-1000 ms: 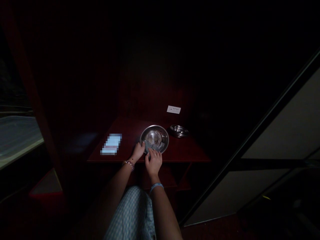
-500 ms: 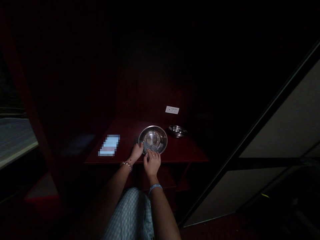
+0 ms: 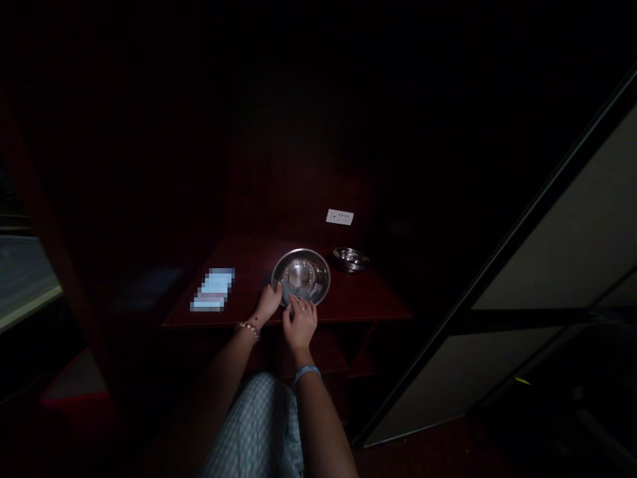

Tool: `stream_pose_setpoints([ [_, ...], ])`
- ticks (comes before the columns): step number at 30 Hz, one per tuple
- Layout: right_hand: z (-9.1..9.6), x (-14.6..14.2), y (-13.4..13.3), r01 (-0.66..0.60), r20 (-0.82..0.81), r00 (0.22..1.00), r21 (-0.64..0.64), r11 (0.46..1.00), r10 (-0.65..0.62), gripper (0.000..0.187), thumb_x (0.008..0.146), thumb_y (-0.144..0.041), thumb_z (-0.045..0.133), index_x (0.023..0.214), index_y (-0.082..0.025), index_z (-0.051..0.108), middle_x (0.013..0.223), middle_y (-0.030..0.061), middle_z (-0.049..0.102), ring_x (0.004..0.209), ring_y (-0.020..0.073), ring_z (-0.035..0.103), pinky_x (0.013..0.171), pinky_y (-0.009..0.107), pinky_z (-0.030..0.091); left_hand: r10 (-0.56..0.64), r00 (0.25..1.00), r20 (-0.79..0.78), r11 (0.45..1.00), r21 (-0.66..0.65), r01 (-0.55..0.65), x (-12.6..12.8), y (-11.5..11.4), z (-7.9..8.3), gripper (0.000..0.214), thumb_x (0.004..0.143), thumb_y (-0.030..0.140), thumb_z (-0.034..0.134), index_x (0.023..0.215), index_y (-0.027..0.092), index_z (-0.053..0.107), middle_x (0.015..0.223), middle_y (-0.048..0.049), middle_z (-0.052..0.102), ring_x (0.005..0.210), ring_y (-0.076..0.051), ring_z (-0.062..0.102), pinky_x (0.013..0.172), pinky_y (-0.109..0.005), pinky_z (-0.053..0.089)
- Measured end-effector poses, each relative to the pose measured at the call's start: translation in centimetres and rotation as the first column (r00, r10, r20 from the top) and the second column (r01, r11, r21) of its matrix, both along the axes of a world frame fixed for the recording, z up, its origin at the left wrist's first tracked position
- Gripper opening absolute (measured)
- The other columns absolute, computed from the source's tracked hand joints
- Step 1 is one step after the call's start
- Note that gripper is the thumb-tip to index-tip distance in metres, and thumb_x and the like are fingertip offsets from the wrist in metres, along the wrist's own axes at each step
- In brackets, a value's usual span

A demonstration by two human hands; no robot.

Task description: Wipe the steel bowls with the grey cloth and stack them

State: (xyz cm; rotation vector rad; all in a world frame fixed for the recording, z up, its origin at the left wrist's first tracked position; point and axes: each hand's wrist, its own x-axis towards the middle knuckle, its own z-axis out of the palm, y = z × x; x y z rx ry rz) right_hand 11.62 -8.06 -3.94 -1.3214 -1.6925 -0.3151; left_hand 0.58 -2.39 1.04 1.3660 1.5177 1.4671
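our left hand [image 3: 269, 303] steadies the bowl [image 3: 300, 275] rim, right hand's [image 3: 299, 323] grip presses a cloth [image 3: 297, 293] inside; hard rubbing could skid the bowl toward the desk [image 3: 368, 299] edge.

**Steel dish and grey cloth at the table's near edge**

We see a round, shallow stainless-steel dish [image 3: 301, 275] lying flat on the dark red wooden table, close to its near edge. Its broad rim catches the light and its flat centre shines brightest; the far half of the bowl is bare and clean-looking. A small, crumpled grey cloth [image 3: 295, 292] lies inside the dish, bunched against the near rim and spilling slightly over it. We find our left hand [image 3: 269, 303] touching the dish's near-left rim, and our right hand [image 3: 300, 323] with fingers pressed down on the cloth at the near rim.
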Motion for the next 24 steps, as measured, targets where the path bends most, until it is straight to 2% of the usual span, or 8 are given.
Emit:
stream_pose_setpoints([
  [9,0.18,-0.02,-0.13,0.002,0.003,1.000,-0.001,1.000,-0.002,0.031,0.096,-0.019,0.052,0.119,-0.021,0.074,0.116,0.0071,0.078,0.113,0.0233,0.068,0.113,0.041,0.038,-0.013,1.000,0.015,1.000,0.002,0.013,0.08,-0.09,0.11,0.026,0.085,0.028,0.051,0.061,0.019,0.058,0.063,-0.0096,0.070,0.072,-0.023,0.071,0.066,-0.028,0.052],
  [24,0.04,0.02,0.03,0.000,0.006,1.000,0.005,1.000,0.000,0.033,0.097,-0.020,0.051,0.122,-0.022,0.073,0.116,0.0067,0.078,0.113,0.0236,0.068,0.113,0.042,0.038,-0.004,1.000,0.023,1.000,0.009,0.004,0.03,0.00,0.00,0.025,0.085,0.028,0.051,0.063,0.020,0.059,0.062,-0.0097,0.069,0.081,-0.025,0.073,0.071,-0.029,0.054],
])
